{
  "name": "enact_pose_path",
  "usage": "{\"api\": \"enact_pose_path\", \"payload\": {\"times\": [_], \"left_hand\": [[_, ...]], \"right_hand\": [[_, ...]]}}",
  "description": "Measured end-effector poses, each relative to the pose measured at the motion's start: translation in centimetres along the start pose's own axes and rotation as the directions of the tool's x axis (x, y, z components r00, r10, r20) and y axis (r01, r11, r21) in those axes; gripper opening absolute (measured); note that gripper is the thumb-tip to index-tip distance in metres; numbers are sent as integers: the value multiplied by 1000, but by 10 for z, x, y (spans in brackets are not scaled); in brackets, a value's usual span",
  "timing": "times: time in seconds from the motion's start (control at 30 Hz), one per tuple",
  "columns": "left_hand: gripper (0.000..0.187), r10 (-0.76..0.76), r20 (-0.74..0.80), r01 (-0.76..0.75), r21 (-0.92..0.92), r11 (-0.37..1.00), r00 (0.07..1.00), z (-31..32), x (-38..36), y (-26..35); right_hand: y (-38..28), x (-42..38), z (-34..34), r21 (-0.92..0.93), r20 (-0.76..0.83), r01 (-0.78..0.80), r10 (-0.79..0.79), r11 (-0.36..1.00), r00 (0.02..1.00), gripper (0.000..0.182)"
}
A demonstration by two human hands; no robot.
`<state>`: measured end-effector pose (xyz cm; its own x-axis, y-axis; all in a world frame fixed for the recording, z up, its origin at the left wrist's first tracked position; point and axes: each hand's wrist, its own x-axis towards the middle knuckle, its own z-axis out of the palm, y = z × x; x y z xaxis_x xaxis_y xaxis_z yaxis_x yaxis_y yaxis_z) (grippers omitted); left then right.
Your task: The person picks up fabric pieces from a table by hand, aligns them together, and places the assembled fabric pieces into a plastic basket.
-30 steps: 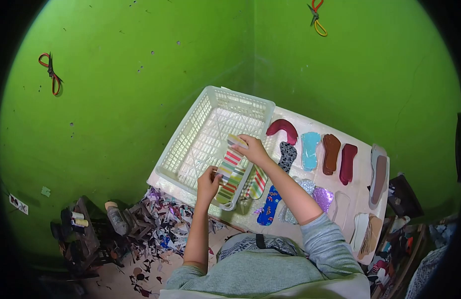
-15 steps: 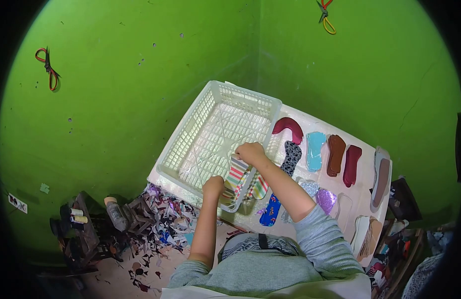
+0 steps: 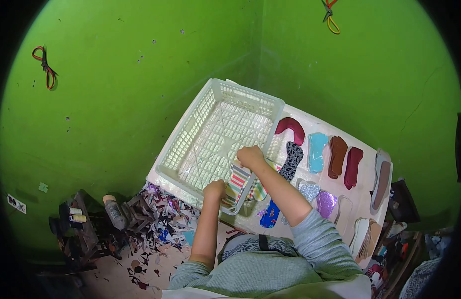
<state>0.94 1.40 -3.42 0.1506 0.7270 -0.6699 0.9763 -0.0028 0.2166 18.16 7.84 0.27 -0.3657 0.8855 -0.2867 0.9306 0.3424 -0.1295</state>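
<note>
A white plastic basket (image 3: 246,94) with lattice walls stands on the table. In its near right corner lies a stack of striped, multicoloured cut pieces (image 3: 238,180). My right hand (image 3: 250,157) is closed on the far end of this stack. My left hand (image 3: 214,190) has its fingers curled at the near end, touching the striped pieces; its fingertips are partly hidden. Just outside the basket wall, more striped pieces (image 3: 258,192) lie on the table, partly covered by my right forearm.
Sole-shaped stacks lie to the right: black patterned (image 3: 291,158), turquoise (image 3: 317,152), brown (image 3: 337,157) and maroon (image 3: 353,168). A curved maroon stack (image 3: 292,128) sits beside the basket. Fabric scraps (image 3: 165,219) cover the floor at left. Scissors (image 3: 44,67) hang on the green wall.
The view has shifted slightly. Both hands stay at the striped stack in the basket corner, with only slight movement.
</note>
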Motion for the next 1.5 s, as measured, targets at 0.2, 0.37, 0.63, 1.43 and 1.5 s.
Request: {"api": "enact_pose_path", "payload": {"times": [0.2,0.37,0.63,1.43,1.5], "left_hand": [[46,-29,46,28,21,999,999,-9,-11,6],[55,-43,-23,41,-43,998,999,-3,-4,3],[69,235,-36,-238,-191,952,971,6,9,-2],[39,240,-148,-268,-215,939,959,12,14,-3],[38,231,-153,-262,-221,939,961,9,12,-2]], "right_hand": [[-2,2,1,-45,76,-34,37,998,996,20],[-4,1,2,30,-30,-35,36,999,999,25],[-9,-5,0,-70,77,58,-52,996,996,33],[-3,-6,2,129,-408,253,-181,959,895,13],[-4,-15,-3,206,-524,281,-137,938,840,11]]}}
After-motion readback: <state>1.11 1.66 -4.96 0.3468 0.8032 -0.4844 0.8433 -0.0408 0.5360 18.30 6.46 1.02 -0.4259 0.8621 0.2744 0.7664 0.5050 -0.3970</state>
